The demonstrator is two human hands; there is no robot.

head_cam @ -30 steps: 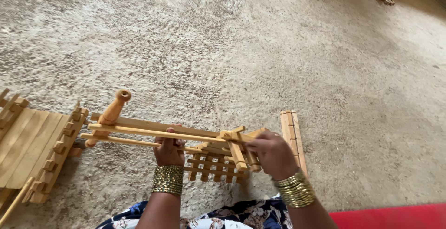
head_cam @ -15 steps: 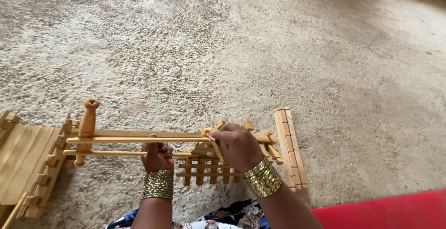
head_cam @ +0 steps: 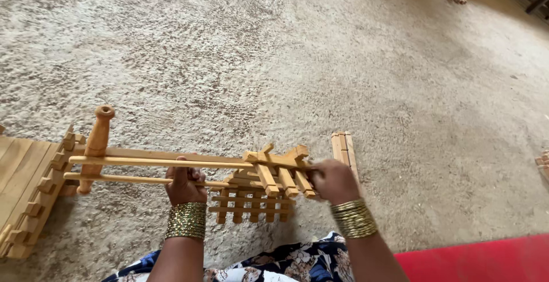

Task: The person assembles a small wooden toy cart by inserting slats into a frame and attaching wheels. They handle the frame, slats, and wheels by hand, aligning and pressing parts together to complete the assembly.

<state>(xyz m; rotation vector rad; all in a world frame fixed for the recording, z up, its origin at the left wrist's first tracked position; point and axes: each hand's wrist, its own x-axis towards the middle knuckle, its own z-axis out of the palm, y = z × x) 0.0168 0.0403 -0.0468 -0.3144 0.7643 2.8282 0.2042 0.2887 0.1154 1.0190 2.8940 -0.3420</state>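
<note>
Looking down through the head camera, I saw a pale wooden frame point(head_cam: 189, 162) held just above a coarse, nubbly beige carpet point(head_cam: 274, 59). It was made of two slim, smooth rods running side by side, with a turned wooden peg point(head_cam: 96, 145), round-headed and bottle-shaped, crossing them at the far left end. Its long axis lay nearly level across the view, left to right, the peg end pointing left and tipped slightly away from me.

At the frame's right end sat a cluster of short square-cut slats point(head_cam: 278, 170), fanned out at angles. My left hand point(head_cam: 184, 183) was under the frame near its middle, fingers curled shut around the lower rod. My right hand point(head_cam: 333, 180) was at the frame's right end, fingers closed against the slat cluster; exactly which piece they pinched I could not tell. Both wrists wore stacked metal bangles, green-gold on the left, gold on the right.

Directly below the frame, on the carpet, lay a small wooden lattice point(head_cam: 251, 205) of crossed strips. Just right of the frame's right end lay a flat bundle of wooden strips point(head_cam: 344, 147). Left of the peg end lay a planked wooden panel point(head_cam: 26, 190) edged with notched blocks. Nearer me than the frame showed patterned dark fabric point(head_cam: 274, 265) and a red cloth point(head_cam: 480, 259).
</note>
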